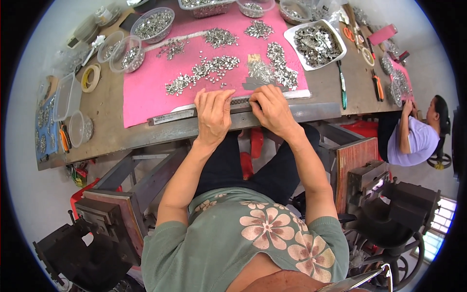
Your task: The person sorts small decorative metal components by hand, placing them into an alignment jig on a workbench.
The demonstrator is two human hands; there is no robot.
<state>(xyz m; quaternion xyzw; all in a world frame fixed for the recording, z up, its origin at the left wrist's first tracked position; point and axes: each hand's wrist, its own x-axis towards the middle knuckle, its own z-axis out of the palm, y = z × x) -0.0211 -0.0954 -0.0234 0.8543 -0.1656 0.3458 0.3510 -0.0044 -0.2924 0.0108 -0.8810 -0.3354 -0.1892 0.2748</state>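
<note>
Right under your fingers, a dark strip w/ a fine textured pattern [240, 101] lies lengthwise along the near edge of the pink mat, betw. your hands. A narrow grey metal bar [172, 117], straight & smooth, runs out past your L hand [214, 114]. Just beyond the strip: flat dark-grey plates [250, 86], then thin shiny slivers [260, 72] w/ a small patch of gold-coloured pcs [254, 58] at their far side. Small, chunky silvery bits [215, 68] lie in loose heaps farther L. Beyond, clear plastic tubs & a white tray [290, 35] hold more metal pcs.

Your L hand is palm down, fingers bent & close tog., tips at the strip's L part. Your R hand [272, 109] arches over its R part, thumb & fingertips down close to it. Can't tell if either one pinches or just presses. Both forearms reach fwd, elbows bent.

The pink mat [141, 92] looks finely textured, on a brownish bench [104, 104] w/ a grey metal front edge. Tape roll [84, 80] on the L; orange-handled pliers [377, 86] on the R. Far R, a co-worker in a pale lilac top [416, 138] sits at the bench, w/ metal pcs nearby.
</note>
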